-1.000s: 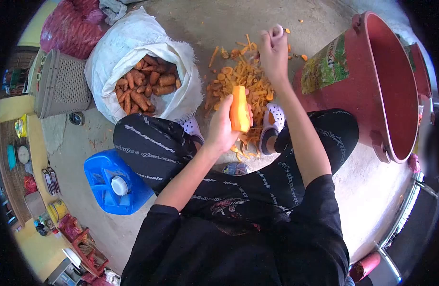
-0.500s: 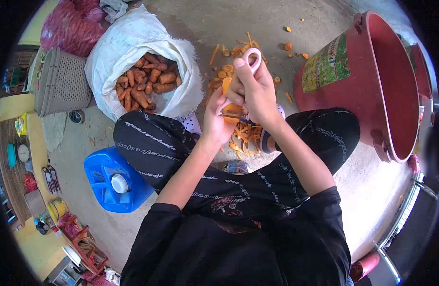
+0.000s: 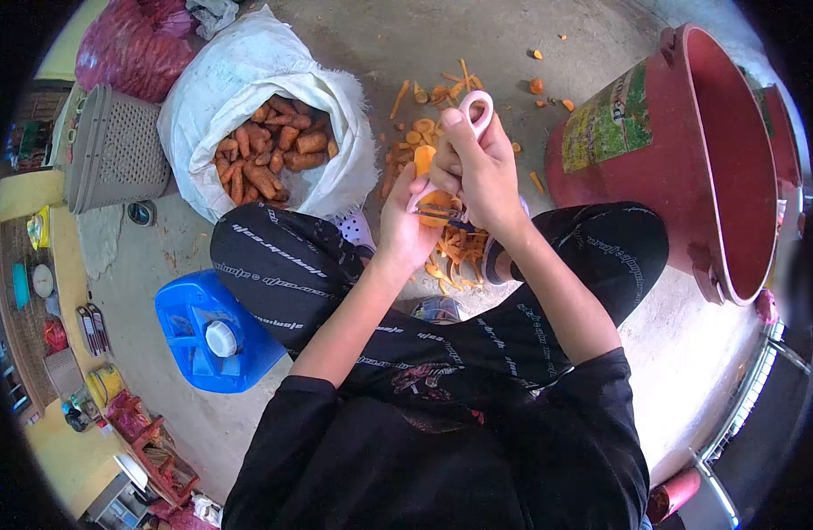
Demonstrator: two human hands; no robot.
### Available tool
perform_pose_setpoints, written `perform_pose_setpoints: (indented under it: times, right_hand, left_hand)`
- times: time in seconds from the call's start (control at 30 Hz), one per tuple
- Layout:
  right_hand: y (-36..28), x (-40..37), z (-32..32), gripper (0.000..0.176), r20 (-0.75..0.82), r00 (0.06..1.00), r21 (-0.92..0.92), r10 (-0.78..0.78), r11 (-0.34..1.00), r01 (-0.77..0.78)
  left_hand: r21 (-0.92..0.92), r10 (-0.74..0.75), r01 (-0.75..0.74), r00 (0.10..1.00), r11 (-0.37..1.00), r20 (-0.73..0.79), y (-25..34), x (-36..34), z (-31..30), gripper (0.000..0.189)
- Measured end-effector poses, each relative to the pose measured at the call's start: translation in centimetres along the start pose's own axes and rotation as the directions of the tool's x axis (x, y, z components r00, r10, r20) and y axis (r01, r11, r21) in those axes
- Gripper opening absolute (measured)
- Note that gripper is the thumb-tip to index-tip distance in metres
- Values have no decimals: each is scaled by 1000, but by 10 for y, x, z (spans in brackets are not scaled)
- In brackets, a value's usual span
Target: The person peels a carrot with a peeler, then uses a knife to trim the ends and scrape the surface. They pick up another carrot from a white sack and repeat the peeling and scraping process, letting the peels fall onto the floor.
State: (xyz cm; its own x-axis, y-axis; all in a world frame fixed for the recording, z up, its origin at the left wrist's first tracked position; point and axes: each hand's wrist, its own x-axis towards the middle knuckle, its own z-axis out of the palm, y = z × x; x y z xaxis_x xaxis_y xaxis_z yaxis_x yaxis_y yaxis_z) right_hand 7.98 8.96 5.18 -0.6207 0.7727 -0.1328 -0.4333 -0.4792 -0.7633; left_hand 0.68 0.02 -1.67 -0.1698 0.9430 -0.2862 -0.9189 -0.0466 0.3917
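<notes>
- The carrot is sitting between the two hands, above the floor and in front of the knees, its orange tip poking up past the fingers.
- The peeler is lying across the carrot's near end, its pink loop sticking up beyond the right hand; the blade seems to be touching.
- The left hand is curling around the carrot and gripping it from the side; the right is clenching the peeler's handle (I can't make out every finger from where I'm standing).
- What is changing most: a second ago the right hand was hanging well apart, up over the scraps, with the carrot's length showing; now both hands are meeting at the carrot.
- For the peeling, that is putting blade and carrot together, so I'm judging this a working stroke rather than a pause between strokes.
- Against half a second ago, little is differing: the hands are keeping almost the same pose, and the view is shifting only slightly.
- Beneath, peelings are lying between the shoes, partly hidden by the hands.
- Farther out, the sack is holding unpeeled carrots to the left, the red bucket is tilting in view at the right, and both are staying put.
</notes>
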Motion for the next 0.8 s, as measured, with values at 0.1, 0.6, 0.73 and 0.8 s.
perform_pose_setpoints:
  times: [0.1,0.6,0.73,0.8]
  right_hand:
    - [-2,0,2,19,-21,1000,-52,-3,999,2]
    - [-4,35,-18,18,-85,996,-132,-5,991,-7]
    - [4,54,-34,20,-205,974,-148,-94,987,65]
    - [12,76,-67,21,-176,974,-273,-144,958,92]
  left_hand:
    - [12,2,-1,1000,1000,-26,0,2,-3,31]
    - [180,8,30,978,983,-209,-17,-11,12,31]
    - [262,-12,52,988,964,-155,-17,-11,3,37]
    - [264,-89,105,994,959,-69,-15,-15,8,41]
